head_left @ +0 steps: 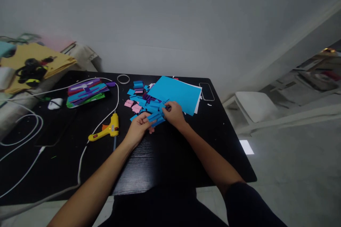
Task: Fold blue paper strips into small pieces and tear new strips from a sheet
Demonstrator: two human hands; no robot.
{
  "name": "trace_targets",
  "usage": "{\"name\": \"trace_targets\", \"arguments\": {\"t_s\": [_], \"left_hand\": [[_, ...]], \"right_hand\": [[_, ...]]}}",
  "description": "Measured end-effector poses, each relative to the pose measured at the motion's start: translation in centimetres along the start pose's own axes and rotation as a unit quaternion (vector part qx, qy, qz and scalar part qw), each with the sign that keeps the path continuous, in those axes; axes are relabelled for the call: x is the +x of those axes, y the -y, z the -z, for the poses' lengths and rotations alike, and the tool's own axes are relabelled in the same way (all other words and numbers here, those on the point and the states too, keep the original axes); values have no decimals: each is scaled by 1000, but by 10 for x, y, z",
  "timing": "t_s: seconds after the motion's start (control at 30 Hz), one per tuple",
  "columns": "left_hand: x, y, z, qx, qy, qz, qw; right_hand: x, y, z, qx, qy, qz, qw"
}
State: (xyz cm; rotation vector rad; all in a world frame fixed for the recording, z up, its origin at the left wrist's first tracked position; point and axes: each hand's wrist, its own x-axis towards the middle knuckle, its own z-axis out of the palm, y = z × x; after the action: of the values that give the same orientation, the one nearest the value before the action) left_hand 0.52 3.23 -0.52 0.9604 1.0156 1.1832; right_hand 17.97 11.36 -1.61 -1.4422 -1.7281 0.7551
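Blue folded paper strip (156, 117) is held between thumb and fingers of the left hand (140, 126), over the near edge of the paper pile. Strip's right end is met by the bunched fingertips of the right hand (173, 114); whether it is pinched there cannot be told. Just beyond the hands, small blue and purple paper pieces (144, 102) are heaped, with pink folded pieces (136, 108) at left. Blue sheet (177, 94) is laid over a white sheet (197, 107), right of the pile. Yellow hot glue gun (106, 130) is laid on its side, left of the left hand, on the black table (197, 159). Farther left, multicoloured paper stack (87, 93) and white earbud case (55, 104) are placed. White stool (255, 106) is seen at right.
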Motion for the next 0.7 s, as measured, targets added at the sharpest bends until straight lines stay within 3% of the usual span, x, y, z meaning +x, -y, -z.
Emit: {"name": "trace_targets", "arguments": {"t_s": [0.2,0.3,0.43,0.7], "left_hand": [[-1,-1,-1,-20,-38,-4,999],[-1,0,-2,-17,-33,-3,999],[0,1,0,18,-40,-11,999],[3,1,2,77,-28,-5,997]], "right_hand": [[-30,-7,26,76,3,12,997],[-47,-7,34,154,38,4,987],[-59,-6,34,206,55,-24,977],[-64,-4,33,232,76,2,970]]}}
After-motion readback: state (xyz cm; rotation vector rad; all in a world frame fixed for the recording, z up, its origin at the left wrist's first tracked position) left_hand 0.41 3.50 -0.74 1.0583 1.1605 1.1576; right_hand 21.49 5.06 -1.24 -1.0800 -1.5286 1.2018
